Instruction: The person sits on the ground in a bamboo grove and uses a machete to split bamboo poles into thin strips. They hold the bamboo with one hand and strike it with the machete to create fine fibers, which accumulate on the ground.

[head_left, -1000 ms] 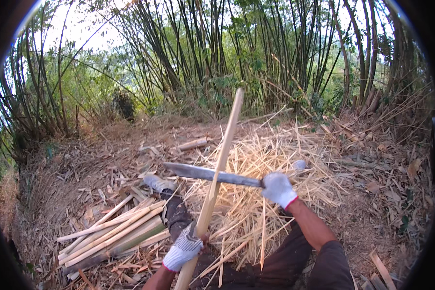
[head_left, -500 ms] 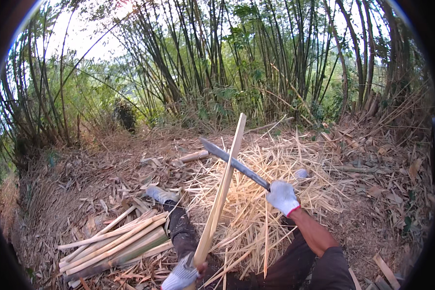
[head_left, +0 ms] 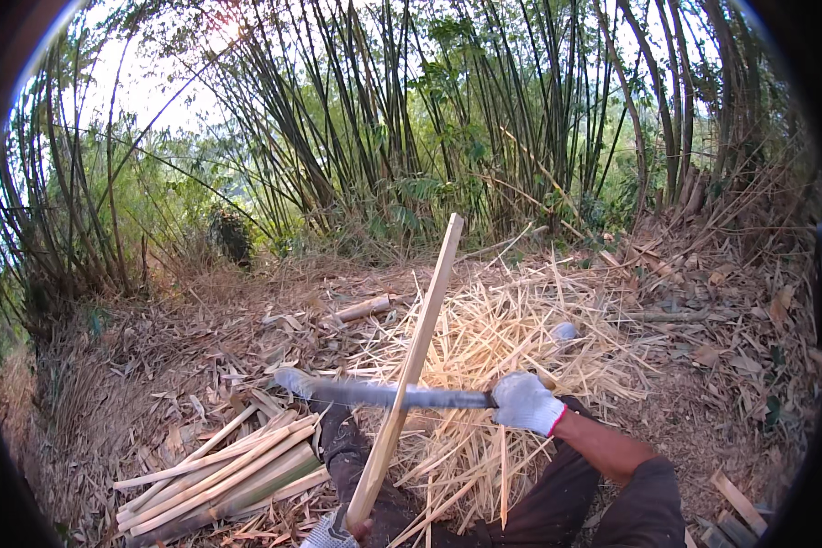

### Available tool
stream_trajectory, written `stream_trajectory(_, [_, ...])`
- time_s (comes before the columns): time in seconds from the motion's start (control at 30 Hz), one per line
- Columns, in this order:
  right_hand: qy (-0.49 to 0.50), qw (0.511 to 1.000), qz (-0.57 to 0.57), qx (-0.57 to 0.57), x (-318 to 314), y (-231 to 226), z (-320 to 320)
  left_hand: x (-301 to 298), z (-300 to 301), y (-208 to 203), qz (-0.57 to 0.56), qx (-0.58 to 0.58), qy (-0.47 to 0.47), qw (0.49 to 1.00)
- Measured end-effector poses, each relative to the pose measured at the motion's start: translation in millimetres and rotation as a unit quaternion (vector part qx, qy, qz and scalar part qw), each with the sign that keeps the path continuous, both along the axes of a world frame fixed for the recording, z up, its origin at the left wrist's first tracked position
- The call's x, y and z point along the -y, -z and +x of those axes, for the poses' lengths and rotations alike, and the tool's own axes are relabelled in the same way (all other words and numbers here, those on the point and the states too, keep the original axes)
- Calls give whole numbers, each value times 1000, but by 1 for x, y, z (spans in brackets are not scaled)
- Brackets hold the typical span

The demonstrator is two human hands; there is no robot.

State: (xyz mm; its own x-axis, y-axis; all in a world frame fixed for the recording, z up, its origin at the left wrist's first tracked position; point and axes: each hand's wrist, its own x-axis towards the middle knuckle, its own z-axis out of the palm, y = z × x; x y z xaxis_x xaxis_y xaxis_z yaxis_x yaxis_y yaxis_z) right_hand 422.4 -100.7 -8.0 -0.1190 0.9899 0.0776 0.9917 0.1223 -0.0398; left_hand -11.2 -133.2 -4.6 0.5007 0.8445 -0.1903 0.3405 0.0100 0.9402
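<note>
My left hand (head_left: 331, 532), in a whitish knit glove, is closed round the lower end of a long split bamboo strip (head_left: 426, 333). The strip leans up and away to the right, and its far end stands free. In my gloved right hand (head_left: 527, 403) is the handle of a long machete (head_left: 447, 399). Its blade lies almost level and points left, crossing the strip about midway; motion blurs the tip half. Whether the edge is biting into the bamboo, I cannot tell. Thin pale shavings (head_left: 493, 338) are heaped beyond and between my legs.
Several split bamboo lengths (head_left: 237, 466) lie stacked at the left, beside my outstretched leg (head_left: 342, 447). A cut bamboo piece (head_left: 363, 309) rests farther off. More split pieces (head_left: 738, 502) lie at the lower right. Dry leaves cover the ground, and tall bamboo clumps (head_left: 374, 119) stand behind.
The machete has come down along the strip toward me, its blade turning from slanted to nearly level. My right hand has dropped slightly, and my left hand sits a little lower.
</note>
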Motion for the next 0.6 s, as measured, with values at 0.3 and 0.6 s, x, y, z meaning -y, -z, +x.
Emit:
stream_trajectory(0.3, [488, 841, 103, -211, -88, -8, 160, 28, -55, 37, -12, -55, 6, 998])
stream_trajectory(0.6, [469, 869, 32, -153, -24, 20, 148, -65, 61, 24, 163, -273, 68, 945])
